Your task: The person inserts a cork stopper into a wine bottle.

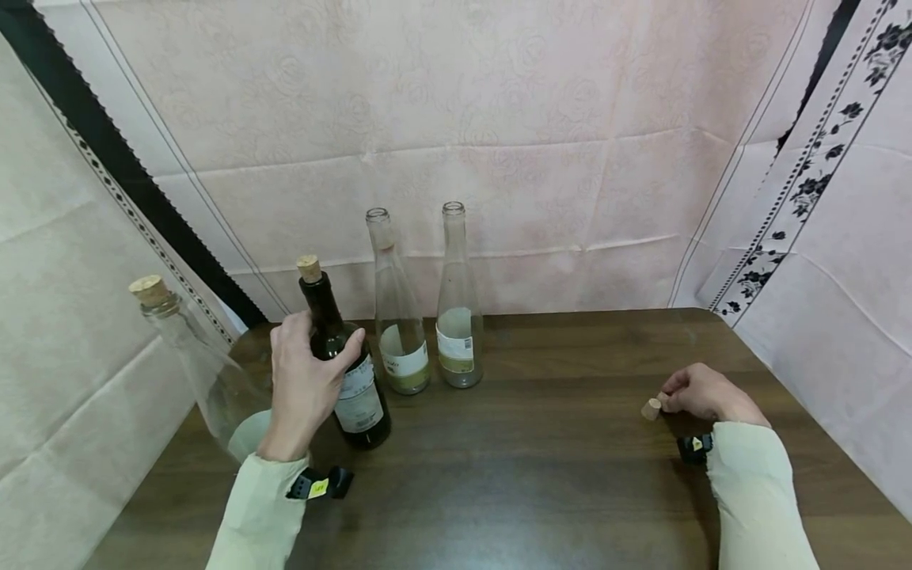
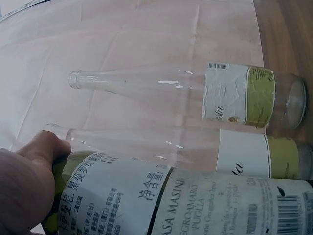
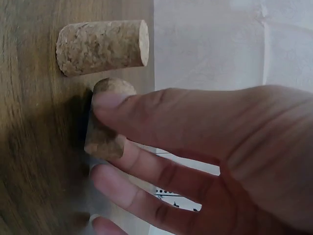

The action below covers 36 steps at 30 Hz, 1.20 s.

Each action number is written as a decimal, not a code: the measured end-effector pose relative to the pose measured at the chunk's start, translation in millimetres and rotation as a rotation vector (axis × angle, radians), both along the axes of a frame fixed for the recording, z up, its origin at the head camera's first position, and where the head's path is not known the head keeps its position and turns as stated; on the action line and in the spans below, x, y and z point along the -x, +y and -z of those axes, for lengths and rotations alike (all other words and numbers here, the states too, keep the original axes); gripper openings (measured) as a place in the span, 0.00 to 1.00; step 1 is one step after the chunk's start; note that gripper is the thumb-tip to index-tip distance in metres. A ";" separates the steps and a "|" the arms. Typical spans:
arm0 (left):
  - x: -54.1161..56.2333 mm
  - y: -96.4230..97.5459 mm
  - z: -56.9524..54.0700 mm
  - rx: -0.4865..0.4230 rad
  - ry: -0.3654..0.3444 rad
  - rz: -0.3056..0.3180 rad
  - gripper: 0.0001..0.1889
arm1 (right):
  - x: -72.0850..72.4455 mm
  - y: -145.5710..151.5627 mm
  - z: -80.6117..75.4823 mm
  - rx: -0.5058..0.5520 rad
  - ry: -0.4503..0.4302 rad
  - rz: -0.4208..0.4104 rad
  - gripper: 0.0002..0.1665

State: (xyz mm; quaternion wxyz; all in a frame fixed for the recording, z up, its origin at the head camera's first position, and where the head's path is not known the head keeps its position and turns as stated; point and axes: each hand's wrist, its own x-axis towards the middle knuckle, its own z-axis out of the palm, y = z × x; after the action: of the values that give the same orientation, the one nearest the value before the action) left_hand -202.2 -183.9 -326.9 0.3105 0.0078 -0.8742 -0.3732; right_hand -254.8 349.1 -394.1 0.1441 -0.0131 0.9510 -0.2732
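In the head view my left hand grips the shoulder of a dark wine bottle, which stands on the table with a cork in its mouth. The bottle's printed label fills the bottom of the left wrist view. At the table's right side, my right hand pinches a cork between thumb and fingers, low over the wood. Beside it a second cork stands upright on the table. Left of the left hand is a large clear bottle, also corked, its lower part partly hidden by that hand.
Two clear, uncorked bottles with white and green labels, the nearer one and the farther one, stand right of the dark bottle. The brown wooden table meets a pale cloth backdrop at its back edge.
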 end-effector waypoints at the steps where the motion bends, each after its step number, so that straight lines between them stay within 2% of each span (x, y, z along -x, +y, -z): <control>1: 0.5 -0.4 0.2 0.001 0.000 -0.004 0.24 | 0.3 -0.4 0.5 0.001 0.002 -0.003 0.15; 6: 3.9 -1.8 1.1 0.017 0.019 -0.018 0.24 | 1.1 -2.5 1.4 -0.007 0.011 -0.011 0.10; 12: 9.7 -5.8 2.7 0.013 0.046 -0.053 0.25 | 1.1 -2.2 0.4 -0.049 0.036 -0.062 0.12; 15: 11.0 -9.8 1.3 0.028 0.047 -0.049 0.26 | 2.1 -2.5 -2.5 -0.066 0.058 -0.072 0.13; 22: 10.5 -16.7 -3.8 0.049 -0.013 -0.051 0.31 | 1.0 -2.6 -2.6 -0.030 0.071 0.021 0.11; 26: 10.5 -16.0 -5.6 0.018 -0.012 -0.056 0.34 | 1.6 -3.4 -3.2 -0.023 0.067 0.037 0.13; 28: 10.5 -13.1 -5.8 0.007 0.015 -0.063 0.37 | 1.5 -3.4 -4.0 -0.026 0.058 0.038 0.15; 31: 9.2 -5.2 -6.1 0.001 0.102 -0.102 0.41 | 1.4 -2.7 -5.1 -0.034 0.050 0.035 0.17; 34: 6.7 5.8 -8.1 0.015 0.262 -0.156 0.39 | 1.5 -2.9 -4.7 -0.045 0.064 0.033 0.17; 36: 5.3 14.8 -10.0 0.016 0.393 -0.159 0.33 | 1.7 -3.0 -3.8 -0.051 0.079 0.035 0.17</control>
State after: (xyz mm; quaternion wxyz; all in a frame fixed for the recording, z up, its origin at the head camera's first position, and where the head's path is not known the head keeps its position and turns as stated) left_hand -207.5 -169.1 -316.8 0.5038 0.0013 -0.7962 -0.3350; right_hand -256.5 346.1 -390.3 0.1021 -0.0035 0.9627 -0.2505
